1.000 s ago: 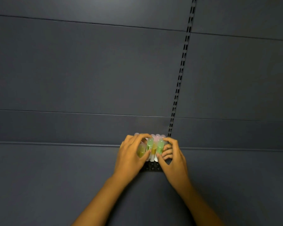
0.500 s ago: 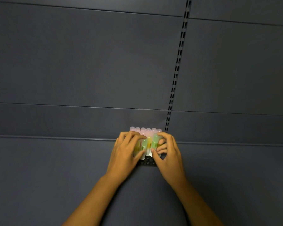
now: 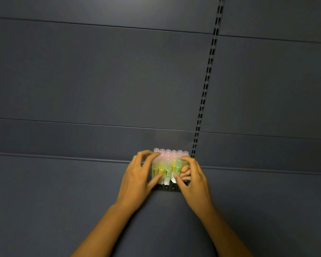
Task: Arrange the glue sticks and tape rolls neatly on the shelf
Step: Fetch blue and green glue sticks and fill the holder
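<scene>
Both bare forearms reach up from the lower edge of the view and meet at a tight cluster of glue sticks (image 3: 166,166) standing upright on the dark shelf (image 3: 63,201), just in front of the seam where the shelf meets the back panel (image 3: 100,71). The left hand (image 3: 137,180) cups the cluster's left side: its fingers (image 3: 148,154) curl over the pale pink caps at the rear, and its thumb presses against the front of the yellowish sticks low down. The right hand (image 3: 195,182) cups the right side in mirror fashion, with its index finger bent over the top of a green stick, its thumb lying on the front near the base, and the other fingers curled in against the cluster's right flank. Between the two hands the sticks stand packed in rows, pink at the back, yellow and green in front. At their foot a low black strip (image 3: 168,188) with round holes shows on the shelf, partly hidden by the thumbs. A slotted upright rail (image 3: 206,86) runs up the back panel and ends just beside the cluster's rear right corner. To the left and right of the hands the shelf stretches wide and bare toward both edges of the view.
</scene>
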Available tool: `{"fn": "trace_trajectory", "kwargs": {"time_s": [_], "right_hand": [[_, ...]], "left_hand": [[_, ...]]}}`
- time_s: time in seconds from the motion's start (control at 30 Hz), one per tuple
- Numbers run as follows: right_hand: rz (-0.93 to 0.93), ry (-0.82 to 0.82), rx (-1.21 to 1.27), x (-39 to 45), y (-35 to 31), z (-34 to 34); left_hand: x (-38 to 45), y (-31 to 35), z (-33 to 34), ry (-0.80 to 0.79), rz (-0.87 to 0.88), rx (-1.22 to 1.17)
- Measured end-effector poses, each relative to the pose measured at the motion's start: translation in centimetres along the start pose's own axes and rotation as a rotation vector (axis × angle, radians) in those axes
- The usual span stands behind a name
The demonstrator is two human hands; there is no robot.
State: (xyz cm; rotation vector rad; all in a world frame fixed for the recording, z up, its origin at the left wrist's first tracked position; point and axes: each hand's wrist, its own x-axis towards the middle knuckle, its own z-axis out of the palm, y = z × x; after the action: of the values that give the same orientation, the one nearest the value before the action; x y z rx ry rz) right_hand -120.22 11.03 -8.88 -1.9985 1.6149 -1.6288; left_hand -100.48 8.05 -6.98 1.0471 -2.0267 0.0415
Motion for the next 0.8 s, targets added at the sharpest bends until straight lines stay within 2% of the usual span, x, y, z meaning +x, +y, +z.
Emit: {"fn": "trace_trajectory", "kwargs": {"time_s": [0.07,0.2,0.3,0.6,0.8], "right_hand": [[0.003,-0.008,0.002,0.0,0.1,0.1],[0.018,-0.017,-0.029,0.1,0.2,0.3],[0.012,-0.031,-0.051,0.1,0.2,0.4],[0.024,-0.077,-0.109,0.0,0.2,0.7],[0.030,-0.103,-0.158,0.0,-0.1,0.7]], "left_hand": [[-0.7,-0.9,-1.0,0.017,-0.050,-0.001],[-2.2,-3.6,-1.4,-0.063,-0.056,0.310],[-2.6,-4.5,-0.6,-0.136,-0.050,0.433],[-2.6,-4.3,0.3,-0.172,-0.059,0.449],[-2.6,-4.0,0.0,-0.199,-0.126,0.378]]}}
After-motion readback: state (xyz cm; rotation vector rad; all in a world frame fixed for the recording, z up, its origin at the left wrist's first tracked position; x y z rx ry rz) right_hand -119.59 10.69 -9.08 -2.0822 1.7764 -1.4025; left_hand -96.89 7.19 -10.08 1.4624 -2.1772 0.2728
